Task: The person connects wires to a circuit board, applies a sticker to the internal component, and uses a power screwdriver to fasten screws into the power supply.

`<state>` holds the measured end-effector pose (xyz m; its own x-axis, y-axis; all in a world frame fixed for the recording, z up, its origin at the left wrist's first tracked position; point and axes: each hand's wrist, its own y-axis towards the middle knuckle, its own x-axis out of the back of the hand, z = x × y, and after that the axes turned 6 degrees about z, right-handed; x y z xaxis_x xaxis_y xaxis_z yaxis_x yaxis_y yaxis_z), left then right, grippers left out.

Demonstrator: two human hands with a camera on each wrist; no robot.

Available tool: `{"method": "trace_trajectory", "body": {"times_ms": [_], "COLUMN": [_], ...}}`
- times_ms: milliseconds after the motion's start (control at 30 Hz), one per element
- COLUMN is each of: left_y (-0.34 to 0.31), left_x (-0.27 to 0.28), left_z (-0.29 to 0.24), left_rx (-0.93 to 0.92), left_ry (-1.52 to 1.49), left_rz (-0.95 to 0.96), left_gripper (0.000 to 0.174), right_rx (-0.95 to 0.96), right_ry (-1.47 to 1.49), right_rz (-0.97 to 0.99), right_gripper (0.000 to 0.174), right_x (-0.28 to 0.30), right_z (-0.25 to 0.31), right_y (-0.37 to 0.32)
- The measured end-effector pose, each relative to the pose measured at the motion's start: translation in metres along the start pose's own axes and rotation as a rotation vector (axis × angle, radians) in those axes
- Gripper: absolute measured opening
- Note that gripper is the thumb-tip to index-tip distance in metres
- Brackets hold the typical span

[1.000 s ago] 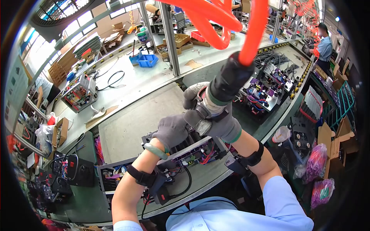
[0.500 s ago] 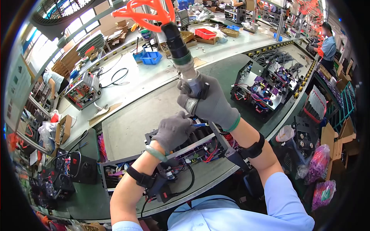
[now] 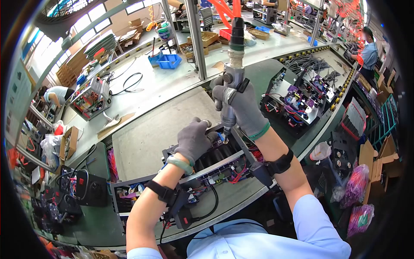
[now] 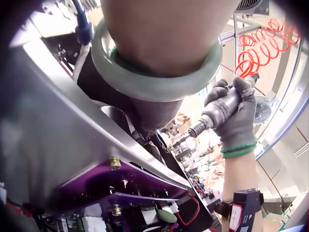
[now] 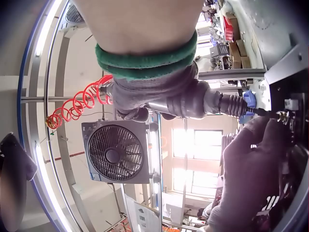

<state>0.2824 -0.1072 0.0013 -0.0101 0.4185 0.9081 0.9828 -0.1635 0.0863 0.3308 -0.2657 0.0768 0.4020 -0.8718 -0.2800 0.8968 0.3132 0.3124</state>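
Observation:
In the head view the gloved right hand [image 3: 245, 108] grips an air screwdriver [image 3: 233, 77], held upright with its bit end down over an open metal-framed unit [image 3: 215, 162]. The same tool [image 5: 186, 102] lies across the right wrist view, its bit reaching the fingertips of the left hand [image 5: 251, 169]. That left hand [image 3: 194, 140], also gloved, has its fingers bent at the unit's upper part, beside the bit; whether it pinches a small part is hidden. Purple circuit boards [image 4: 130, 186] show inside the unit in the left wrist view.
More opened units [image 3: 297, 97] and a cable bundle stand to the right on the bench. At the left are a unit on its side [image 3: 90, 97] and black units [image 3: 88, 187]. Blue bins [image 3: 169, 61] lie beyond; a metal post [image 3: 197, 43] rises behind the work.
The right hand has turned the screwdriver from tilted to nearly upright and lowered its tip to the unit. The left hand stays over the unit, with its fingers shifted slightly.

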Motion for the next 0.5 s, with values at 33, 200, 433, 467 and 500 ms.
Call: {"method": "trace_trajectory", "body": {"times_ms": [33, 200, 433, 467, 500], "left_y": [0.002, 0.009, 0.014, 0.013, 0.013], "left_x": [0.000, -0.008, -0.004, -0.005, -0.005], "left_z": [-0.002, -0.004, -0.009, -0.008, -0.006], "left_rx": [0.007, 0.028, 0.053, 0.054, 0.033], "left_ry": [-0.002, 0.221, 0.276, 0.273, 0.268], "left_rz": [-0.002, 0.076, 0.169, 0.172, 0.170], "left_gripper": [0.030, 0.025, 0.026, 0.026, 0.026], "right_rx": [-0.004, 0.028, 0.155, 0.151, 0.148], "right_ry": [0.001, -0.021, 0.000, -0.001, -0.020], "right_rz": [0.007, -0.063, -0.074, -0.075, -0.028], "right_gripper": [0.023, 0.021, 0.021, 0.021, 0.022], "right_x": [-0.002, -0.008, -0.014, -0.014, -0.015], "right_z": [-0.003, -0.015, -0.025, -0.026, -0.026], "right_y": [0.002, 0.001, -0.016, -0.017, -0.018]}}
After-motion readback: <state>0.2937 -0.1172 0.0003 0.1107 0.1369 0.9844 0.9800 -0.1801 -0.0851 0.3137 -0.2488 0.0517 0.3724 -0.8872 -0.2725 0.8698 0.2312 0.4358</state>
